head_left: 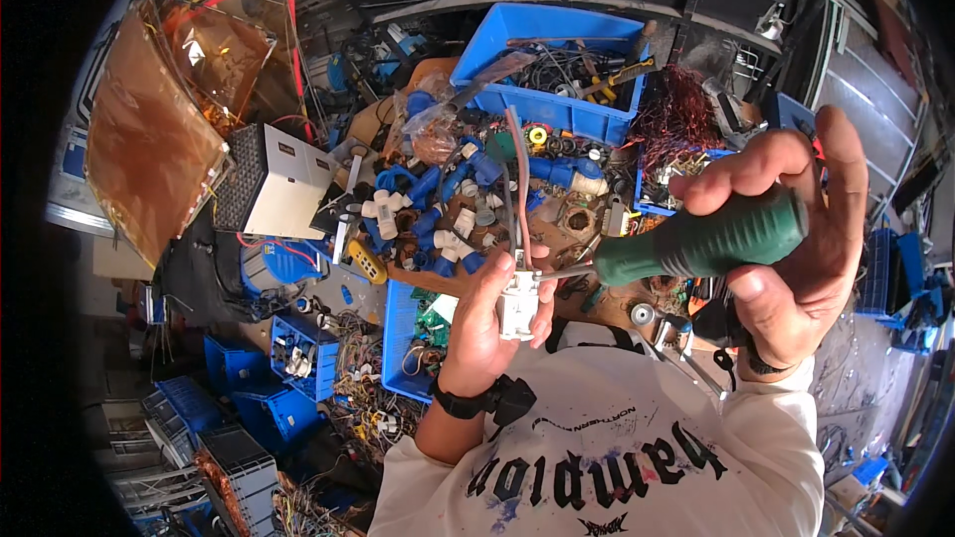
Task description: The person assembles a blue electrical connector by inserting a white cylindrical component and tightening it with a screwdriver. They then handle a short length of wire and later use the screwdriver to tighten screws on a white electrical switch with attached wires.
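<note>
My left hand [479,323] grips a small white plastic socket piece [517,306] between thumb and fingers. Two wires, a pinkish one [523,179] and a grey one [509,201], rise from its far end. From the right, a screwdriver [686,244] with a thick green handle points its thin metal shaft at the white piece. The tip reaches its side, though I cannot tell whether it sits in a screw. My right hand [796,313] holds the handle's butt end between thumb and fingers, with some fingers raised.
Beyond my hands, blue and white plugs [458,224] cover the bench. A blue crate [542,104] of cables and tools stands at the back. A yellow meter-like device [367,262] lies left, near a blue tray [398,338]. Reddish wire [681,119] is heaped at the back right.
</note>
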A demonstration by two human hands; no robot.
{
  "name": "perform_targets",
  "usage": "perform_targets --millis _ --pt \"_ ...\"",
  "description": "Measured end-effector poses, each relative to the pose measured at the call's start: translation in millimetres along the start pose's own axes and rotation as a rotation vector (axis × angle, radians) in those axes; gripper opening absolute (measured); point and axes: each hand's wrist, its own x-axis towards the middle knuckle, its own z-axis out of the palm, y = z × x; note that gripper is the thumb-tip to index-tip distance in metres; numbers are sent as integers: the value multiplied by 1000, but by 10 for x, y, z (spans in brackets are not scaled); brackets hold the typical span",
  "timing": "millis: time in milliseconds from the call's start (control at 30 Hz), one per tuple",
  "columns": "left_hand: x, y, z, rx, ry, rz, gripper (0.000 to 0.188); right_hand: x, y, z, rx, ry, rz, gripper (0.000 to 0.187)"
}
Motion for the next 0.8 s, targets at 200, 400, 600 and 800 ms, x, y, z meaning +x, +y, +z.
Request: perform_targets --millis 200,400,600,800 --pt "-28 0 -17 16 27 -1 39 -16 4 60 -6 -70 61 69" --pt "-54 11 -11 11 34 7 39 -1 -106 -138 -688 -220 -123 81" --pt "-87 25 -13 75 47 -43 44 -98 1 102 -12 -26 -50 80" --pt "-128 46 19 17 100 -51 41 -100 25 -5 -275 -161 8 72"
